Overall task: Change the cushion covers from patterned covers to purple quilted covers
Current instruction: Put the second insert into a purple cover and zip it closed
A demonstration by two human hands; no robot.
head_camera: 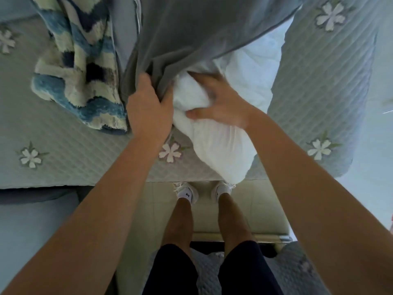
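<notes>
Cushion (214, 141) lies half inside grey cover (202, 28) beside zigzag cover (85, 67) on bedspread (63, 141)

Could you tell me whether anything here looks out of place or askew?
The blue-and-white zigzag cover lies crumpled on the quilted bedspread, left of the hands. The white cushion insert, bunched under the right hand, reaches the bed's near edge while the left hand grips the grey cover. No spill or damage shows.
</notes>
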